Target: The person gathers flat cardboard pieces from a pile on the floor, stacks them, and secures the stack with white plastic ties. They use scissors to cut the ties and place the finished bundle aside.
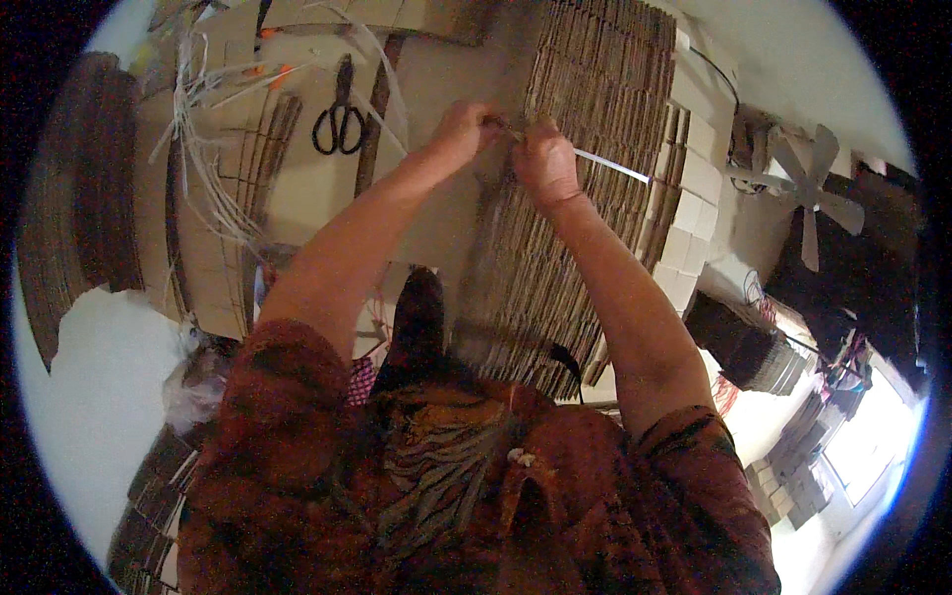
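Observation:
Both hands meet over the left edge of a long stack of folded cardboard sheets. My left hand is closed, its fingertips pinching something thin that I cannot make out. Beside it my right hand is closed as well, knuckles up. From under the right hand a narrow white strap runs rightward across the stack. What lies between the two sets of fingertips is small and blurred. Black-handled scissors lie on cardboard to the left of my left hand.
Loose clear plastic straps hang in a tangle at the left, near more cardboard stacks. Pale cardboard pieces line the stack's right side. A fan stands farther right, and bundled cardboard sits below it.

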The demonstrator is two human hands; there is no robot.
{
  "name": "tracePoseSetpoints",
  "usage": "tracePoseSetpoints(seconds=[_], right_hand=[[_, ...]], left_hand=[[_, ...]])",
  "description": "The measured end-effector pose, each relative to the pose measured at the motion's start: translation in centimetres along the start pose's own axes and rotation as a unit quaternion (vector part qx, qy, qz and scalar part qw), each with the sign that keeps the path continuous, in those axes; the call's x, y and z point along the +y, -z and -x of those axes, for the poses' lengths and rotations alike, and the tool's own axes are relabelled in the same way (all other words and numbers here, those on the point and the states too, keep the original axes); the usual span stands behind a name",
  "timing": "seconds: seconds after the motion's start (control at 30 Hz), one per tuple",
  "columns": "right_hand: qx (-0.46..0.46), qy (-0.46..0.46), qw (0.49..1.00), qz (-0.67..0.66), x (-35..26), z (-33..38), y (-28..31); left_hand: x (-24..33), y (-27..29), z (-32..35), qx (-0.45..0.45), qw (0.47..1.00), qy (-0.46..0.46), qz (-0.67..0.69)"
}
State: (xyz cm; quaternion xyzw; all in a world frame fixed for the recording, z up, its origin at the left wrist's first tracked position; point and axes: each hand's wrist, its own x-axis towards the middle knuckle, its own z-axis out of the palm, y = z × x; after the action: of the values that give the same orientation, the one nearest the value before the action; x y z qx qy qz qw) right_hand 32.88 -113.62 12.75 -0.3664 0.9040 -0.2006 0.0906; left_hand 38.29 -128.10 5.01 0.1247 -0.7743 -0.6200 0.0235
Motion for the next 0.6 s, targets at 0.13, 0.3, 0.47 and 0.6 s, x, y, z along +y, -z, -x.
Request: tracePoseSetpoints(seconds=[0.13,0.3,0.47,0.6], right_hand=[[0.017,-0.06,0.998,-0.026,2.0,1.6,-0.8],[0.319,-0.232,0.787,-0.474,5.2,8.0,6.1],[0.248,-0.469,0.704,-0.472,19.4,20.2,3.4],[0.161,-0.542,0.637,-0.524,19.7,19.2,2.6]], left_hand=[[1.1,-0.1,-0.6,-0.017,0.994,0.076,0.081],[8.7,-1.1,3.5,0.159,0.949,-0.094,-0.254],[14.7,-12.2,7.8,-0.109,0.911,-0.323,-0.234],[15.7,-19.6,10.1,-0.255,0.859,-0.316,-0.311]])
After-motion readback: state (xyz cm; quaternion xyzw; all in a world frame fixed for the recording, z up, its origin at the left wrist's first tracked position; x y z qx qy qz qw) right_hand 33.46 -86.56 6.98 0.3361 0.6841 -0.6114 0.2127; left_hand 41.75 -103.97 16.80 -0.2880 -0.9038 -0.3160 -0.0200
